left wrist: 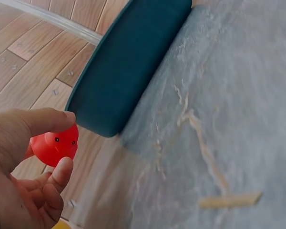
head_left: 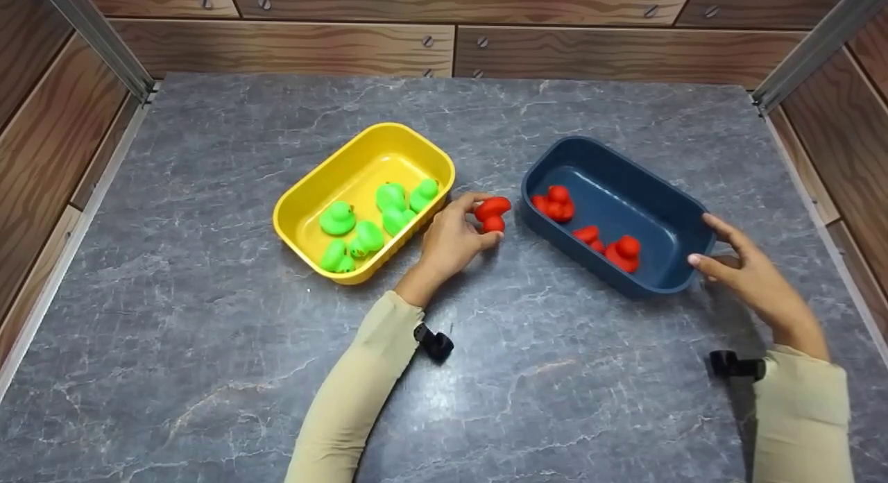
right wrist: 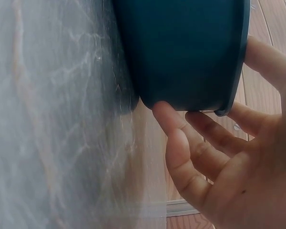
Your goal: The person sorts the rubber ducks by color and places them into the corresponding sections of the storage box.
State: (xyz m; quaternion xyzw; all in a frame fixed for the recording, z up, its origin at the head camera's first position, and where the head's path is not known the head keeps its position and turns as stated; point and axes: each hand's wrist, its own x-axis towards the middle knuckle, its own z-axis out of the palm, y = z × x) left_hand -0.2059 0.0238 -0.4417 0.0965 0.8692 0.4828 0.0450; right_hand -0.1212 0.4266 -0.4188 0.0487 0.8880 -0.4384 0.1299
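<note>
My left hand [head_left: 451,239] pinches a red rubber duck [head_left: 493,214] between thumb and fingers, in the gap between two bins. In the left wrist view the duck [left wrist: 55,145] shows its small dark eyes. The dark blue bin [head_left: 628,165] stands to the right, with several red rubber ducks [head_left: 623,254] along its left and near sides. At the bin's right end my right hand [head_left: 756,278] grips the rim. The right wrist view has fingers of that hand [right wrist: 219,162] against the outside of the bin [right wrist: 186,57].
A yellow bin [head_left: 305,191] stands left of my left hand, with several green rubber ducks [head_left: 338,219] inside. Both bins sit on a grey marbled tabletop [head_left: 555,413]. Wood-patterned panels [head_left: 333,49] and metal posts [head_left: 104,42] border it.
</note>
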